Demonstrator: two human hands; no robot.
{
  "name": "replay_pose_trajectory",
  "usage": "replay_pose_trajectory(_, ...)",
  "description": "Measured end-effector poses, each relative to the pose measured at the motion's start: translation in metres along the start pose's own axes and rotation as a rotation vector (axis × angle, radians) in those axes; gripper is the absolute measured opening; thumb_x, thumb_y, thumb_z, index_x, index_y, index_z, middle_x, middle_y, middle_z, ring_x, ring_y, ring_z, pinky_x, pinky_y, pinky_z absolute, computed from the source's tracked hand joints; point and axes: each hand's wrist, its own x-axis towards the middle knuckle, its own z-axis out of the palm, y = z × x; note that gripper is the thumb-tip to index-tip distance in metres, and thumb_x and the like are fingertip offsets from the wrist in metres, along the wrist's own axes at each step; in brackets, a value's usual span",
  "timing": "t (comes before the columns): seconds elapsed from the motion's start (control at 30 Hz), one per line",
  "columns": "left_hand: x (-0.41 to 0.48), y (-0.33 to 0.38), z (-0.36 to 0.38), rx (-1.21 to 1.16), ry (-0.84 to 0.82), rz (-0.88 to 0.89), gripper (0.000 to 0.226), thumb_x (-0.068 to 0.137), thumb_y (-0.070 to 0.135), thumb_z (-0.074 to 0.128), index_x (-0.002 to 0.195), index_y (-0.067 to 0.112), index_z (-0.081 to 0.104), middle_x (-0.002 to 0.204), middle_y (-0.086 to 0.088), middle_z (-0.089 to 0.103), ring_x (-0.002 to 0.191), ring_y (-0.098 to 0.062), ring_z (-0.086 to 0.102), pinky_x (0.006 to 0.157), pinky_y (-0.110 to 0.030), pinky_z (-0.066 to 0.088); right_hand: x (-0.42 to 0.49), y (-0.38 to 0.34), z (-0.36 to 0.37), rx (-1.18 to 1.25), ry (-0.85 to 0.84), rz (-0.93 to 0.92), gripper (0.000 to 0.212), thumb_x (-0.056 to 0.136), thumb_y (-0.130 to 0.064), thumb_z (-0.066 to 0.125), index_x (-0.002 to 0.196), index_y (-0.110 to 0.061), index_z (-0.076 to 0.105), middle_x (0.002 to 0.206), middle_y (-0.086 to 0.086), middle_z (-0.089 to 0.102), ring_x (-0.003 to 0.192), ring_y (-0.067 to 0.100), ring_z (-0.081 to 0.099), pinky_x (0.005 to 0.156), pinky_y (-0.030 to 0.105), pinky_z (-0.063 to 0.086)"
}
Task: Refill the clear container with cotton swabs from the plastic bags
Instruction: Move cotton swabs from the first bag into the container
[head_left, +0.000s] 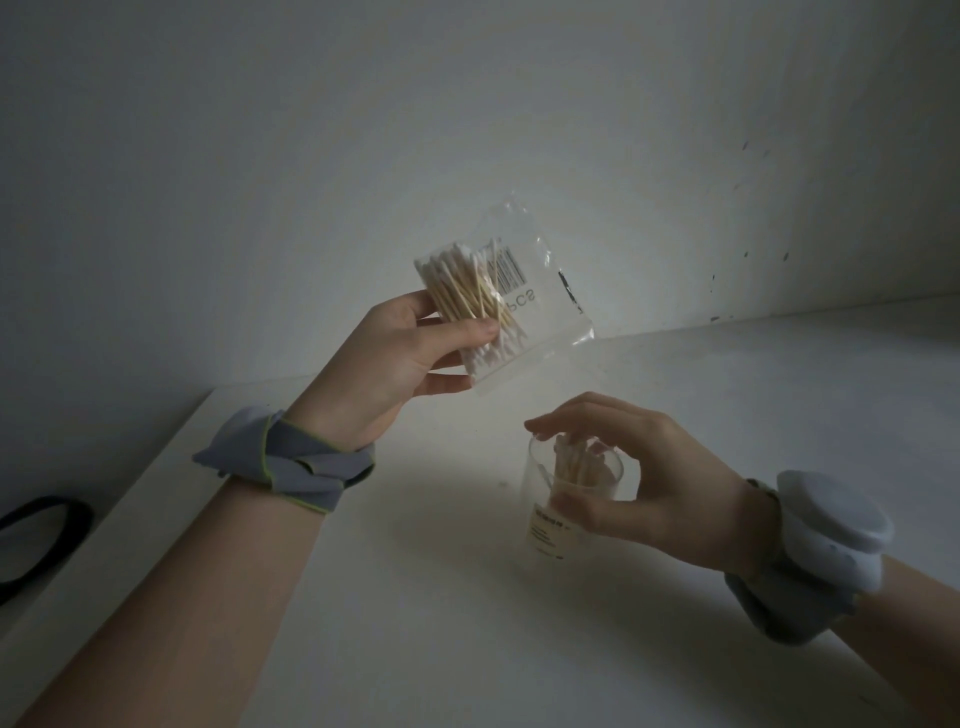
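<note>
Filling step: left hand (397, 358) grips the bag (543, 304) of swabs (460, 288); right hand (639, 483) clasps the container (558, 512). Next, likely draw swabs out.

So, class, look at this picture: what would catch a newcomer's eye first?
The clear bag of cotton swabs stands out, held up mid-picture by the left grip. Below and to the right, the right grip holds a clear container, partly filled with swabs, standing on the white table.

Dim white wall (363, 130) behind a white tabletop (415, 597).
</note>
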Motion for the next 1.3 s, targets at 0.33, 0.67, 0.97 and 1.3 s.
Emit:
replay_pose_trajectory(0.33, 0.000, 0.000, -0.001, 0.004, -0.001, -0.002, 0.011, 0.085, 0.010, 0.062, 0.094, 0.016, 0.065, 0.082, 0.005, 0.072, 0.066, -0.006, 0.067, 0.058, -0.019, 0.054, 0.000, -0.001, -0.001, -0.002, 0.143, -0.034, 0.046, 0.071, -0.053, 0.059, 0.115, -0.043, 0.050, 0.106, -0.018, 0.053, 0.099, 0.003, 0.054, 0.082, 0.019, 0.049)
replay_pose_trajectory(0.67, 0.002, 0.000, -0.001, 0.007, 0.010, -0.010, 0.012, 0.085, 0.010, 0.062, 0.096, 0.015, 0.065, 0.085, 0.001, 0.071, 0.066, -0.006, 0.067, 0.061, -0.020, 0.055, 0.004, 0.012, 0.005, 0.487, 0.395, 0.198, 0.046, 0.058, -0.049, 0.070, 0.092, -0.023, 0.052, 0.103, -0.005, 0.061, 0.098, 0.018, 0.064, 0.070, 0.032, 0.058)
replay_pose_trajectory(0.97, 0.001, 0.000, -0.001, 0.008, 0.010, -0.008, 0.011, 0.085, 0.010, 0.062, 0.095, 0.016, 0.065, 0.085, 0.002, 0.071, 0.065, -0.005, 0.067, 0.057, -0.018, 0.053, 0.000, 0.005, 0.000, -0.261, 0.282, -0.003, 0.053, 0.070, -0.058, 0.053, 0.108, -0.022, 0.055, 0.102, -0.016, 0.052, 0.085, 0.005, 0.056, 0.070, 0.028, 0.056)
replay_pose_trajectory(1.3, 0.002, -0.002, 0.000, 0.013, 0.006, -0.016, 0.013, 0.085, 0.010, 0.062, 0.097, 0.014, 0.065, 0.084, 0.004, 0.071, 0.066, -0.005, 0.067, 0.060, -0.020, 0.054, 0.000, -0.004, -0.003, -0.517, 0.207, 0.033, 0.055, 0.069, -0.061, 0.049, 0.108, -0.023, 0.059, 0.098, -0.004, 0.063, 0.079, 0.017, 0.060, 0.065, 0.033, 0.054)
